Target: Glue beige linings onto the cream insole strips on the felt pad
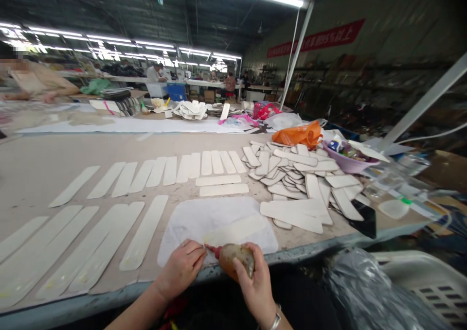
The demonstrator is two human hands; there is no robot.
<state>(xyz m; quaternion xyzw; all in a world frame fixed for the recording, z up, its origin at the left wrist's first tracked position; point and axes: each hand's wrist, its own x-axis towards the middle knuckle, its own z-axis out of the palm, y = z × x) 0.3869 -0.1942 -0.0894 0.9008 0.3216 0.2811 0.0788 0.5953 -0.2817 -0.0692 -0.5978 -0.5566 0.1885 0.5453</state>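
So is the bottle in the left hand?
No, the right hand grips the bottle, and its red tip points toward the left hand.

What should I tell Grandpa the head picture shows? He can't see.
A right hand holds a red-tipped squeeze bottle beside the left hand, at a white sheet. Pale strips lie in rows at left on the worktable; a heap of strips lies at right.
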